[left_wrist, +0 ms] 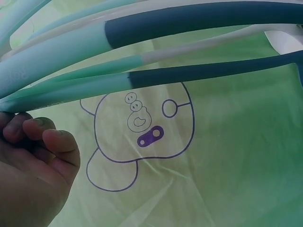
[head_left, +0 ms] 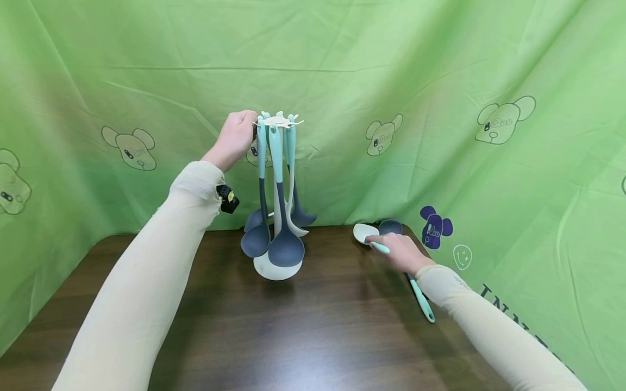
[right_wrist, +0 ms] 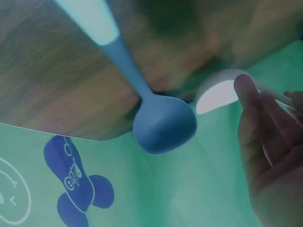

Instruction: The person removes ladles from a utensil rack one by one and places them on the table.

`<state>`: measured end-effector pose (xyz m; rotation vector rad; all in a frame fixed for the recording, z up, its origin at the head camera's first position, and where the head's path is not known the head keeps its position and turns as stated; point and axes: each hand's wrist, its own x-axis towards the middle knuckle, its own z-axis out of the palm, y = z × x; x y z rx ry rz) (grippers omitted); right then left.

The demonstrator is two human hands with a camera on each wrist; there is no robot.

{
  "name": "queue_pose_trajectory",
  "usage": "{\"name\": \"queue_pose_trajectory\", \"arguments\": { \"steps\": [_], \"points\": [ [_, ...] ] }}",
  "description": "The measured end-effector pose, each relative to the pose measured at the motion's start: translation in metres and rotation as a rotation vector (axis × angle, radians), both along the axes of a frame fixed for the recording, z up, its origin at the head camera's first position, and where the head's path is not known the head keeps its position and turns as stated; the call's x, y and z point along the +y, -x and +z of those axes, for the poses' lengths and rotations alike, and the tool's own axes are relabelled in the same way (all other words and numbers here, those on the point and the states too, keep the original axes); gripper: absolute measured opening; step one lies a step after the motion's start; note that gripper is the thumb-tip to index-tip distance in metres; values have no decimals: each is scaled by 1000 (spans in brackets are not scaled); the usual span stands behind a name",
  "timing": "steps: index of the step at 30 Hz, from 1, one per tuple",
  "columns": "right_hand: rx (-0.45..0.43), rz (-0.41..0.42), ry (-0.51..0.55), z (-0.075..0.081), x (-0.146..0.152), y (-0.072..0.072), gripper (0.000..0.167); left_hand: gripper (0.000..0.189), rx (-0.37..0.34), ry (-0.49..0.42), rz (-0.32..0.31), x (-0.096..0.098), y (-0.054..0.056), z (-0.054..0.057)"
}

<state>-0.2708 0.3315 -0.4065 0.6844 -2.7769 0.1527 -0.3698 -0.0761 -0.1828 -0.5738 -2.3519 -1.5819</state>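
A white utensil rack [head_left: 276,270] carries several hanging spoons and ladles with mint handles, among them a dark blue-grey ladle [head_left: 286,250]. My left hand [head_left: 238,133] grips the rack's top at hook level, fingers curled beside the handle ends; the exact spot held is hidden. In the left wrist view those curled fingers [left_wrist: 59,139] lie just under a mint handle [left_wrist: 75,92]. At the right of the table my right hand [head_left: 398,251] pinches a white ladle [right_wrist: 220,92] near its neck. Beside it lies a dark blue-grey spoon [right_wrist: 164,124] with a mint handle [head_left: 422,301].
The brown wooden table [head_left: 313,336] reaches back to a green printed curtain [head_left: 323,65], which also hangs along the right side. A small black device [head_left: 227,199] is strapped to the left wrist.
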Motion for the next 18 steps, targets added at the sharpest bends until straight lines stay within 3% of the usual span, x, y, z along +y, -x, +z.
{"name": "queue_pose_trajectory", "arguments": {
  "steps": [4, 7, 13, 18],
  "points": [
    [2, 2, -128, -6, 2, -1, 54, 37, -11, 10, 0, 0, -1, -1],
    [33, 10, -200, -13, 5, 1, 55, 38, -9, 8, -5, 1, 1, -2],
    [67, 34, -200, -24, 7, 5, 24, 38, -22, -3, -12, 0, 1, -2],
    [81, 64, -220, -32, 9, 5, 13, 37, -31, -1, -11, -1, 1, -1]
  ]
}}
